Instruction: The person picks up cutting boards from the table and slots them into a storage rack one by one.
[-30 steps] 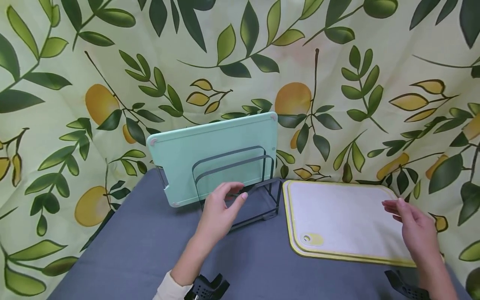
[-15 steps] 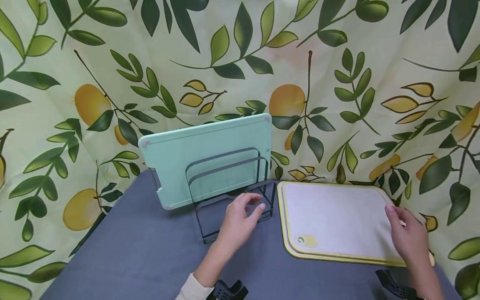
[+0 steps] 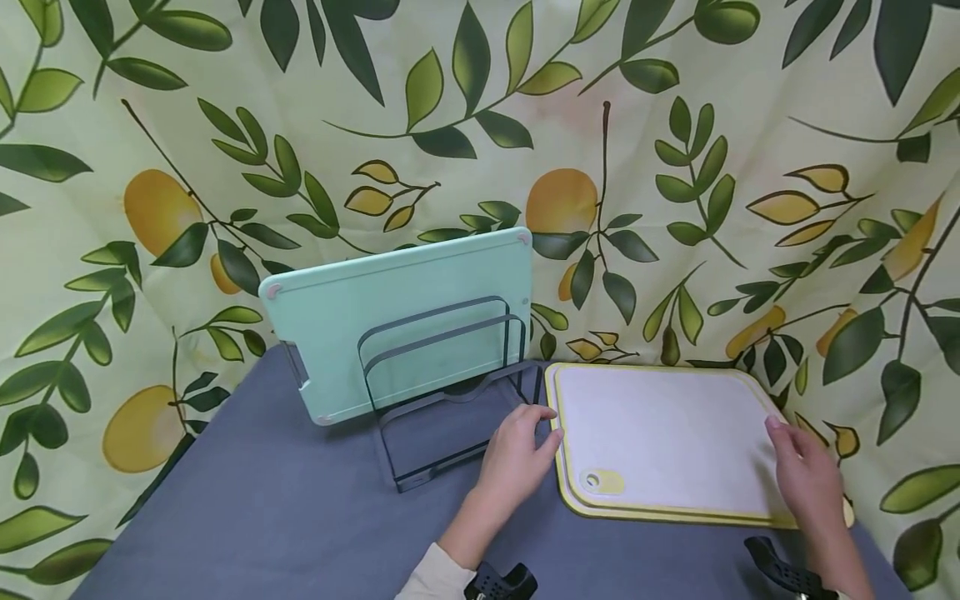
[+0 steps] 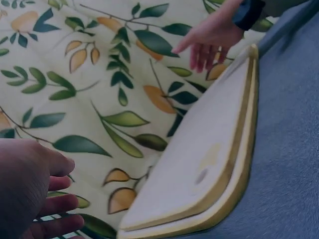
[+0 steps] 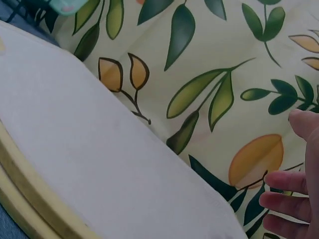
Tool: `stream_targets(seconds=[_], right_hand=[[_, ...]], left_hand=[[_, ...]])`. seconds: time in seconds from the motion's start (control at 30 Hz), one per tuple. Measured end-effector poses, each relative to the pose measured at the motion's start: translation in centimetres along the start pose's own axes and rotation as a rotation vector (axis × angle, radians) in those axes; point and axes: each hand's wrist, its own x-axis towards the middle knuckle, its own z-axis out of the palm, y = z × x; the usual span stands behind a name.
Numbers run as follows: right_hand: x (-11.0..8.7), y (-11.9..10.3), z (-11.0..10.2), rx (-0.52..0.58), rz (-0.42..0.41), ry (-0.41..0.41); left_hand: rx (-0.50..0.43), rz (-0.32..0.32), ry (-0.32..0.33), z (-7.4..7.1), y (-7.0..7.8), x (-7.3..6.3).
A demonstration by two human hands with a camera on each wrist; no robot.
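Two white cutting boards with yellow rims [image 3: 667,442] lie stacked flat on the table; the upper one has a yellow corner with a hole. My left hand [image 3: 517,454] hovers by their left edge, fingers loosely bent and nothing in them. In the left wrist view, that hand [image 4: 37,194] is apart from the boards. My right hand [image 3: 808,479] is at their right edge, thumb towards the top face. The right wrist view shows its fingers [image 5: 286,201] spread beside the edge, holding nothing. A mint-green cutting board [image 3: 405,325] leans upright in a dark wire rack [image 3: 442,396].
The rack stands left of the stacked boards, close to their back left corner. A grey-blue cloth [image 3: 247,500] covers the table. Behind hangs a leaf-and-fruit patterned curtain [image 3: 480,100], close to the boards' back edge.
My left hand has moved right, from in front of the rack to the stacked boards' left edge. The right hand has come lower at the right edge. The view has shifted slightly right.
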Motion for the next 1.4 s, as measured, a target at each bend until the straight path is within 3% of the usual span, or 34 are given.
stream_targets(seconds=[0.2,0.4,0.5,0.67,1.0,1.17,1.4], right_hand=[[0.2,0.6,-0.5,-0.017,0.066,-0.023],[0.6,1.7,-0.6,-0.084,0.066,-0.020],[0.8,2.1,-0.3,-0.107,0.080,-0.010],[0.9,2.5,0.4,-0.076,0.105,0.032],[0.3,3.0,1.1,-0.060,0.098,0.189],[0.4,3.6,1.2,-0.093,0.153,0.196],[0.5,4.2,1.5,-0.148,0.135,0.209]], left_hand=[[-0.006,-0.040,-0.019,2.2,-0.6,0.7],[0.017,-0.033,-0.044,3.8,-1.1,1.2],[-0.030,-0.051,-0.043,4.4,-1.1,1.4],[-0.120,-0.089,-0.066,5.5,-0.8,1.8],[-0.126,-0.123,-0.030,7.5,-1.3,2.2],[-0.150,-0.135,0.011,8.5,-1.4,2.5],[-0.194,-0.167,-0.013,10.6,-1.4,1.4]])
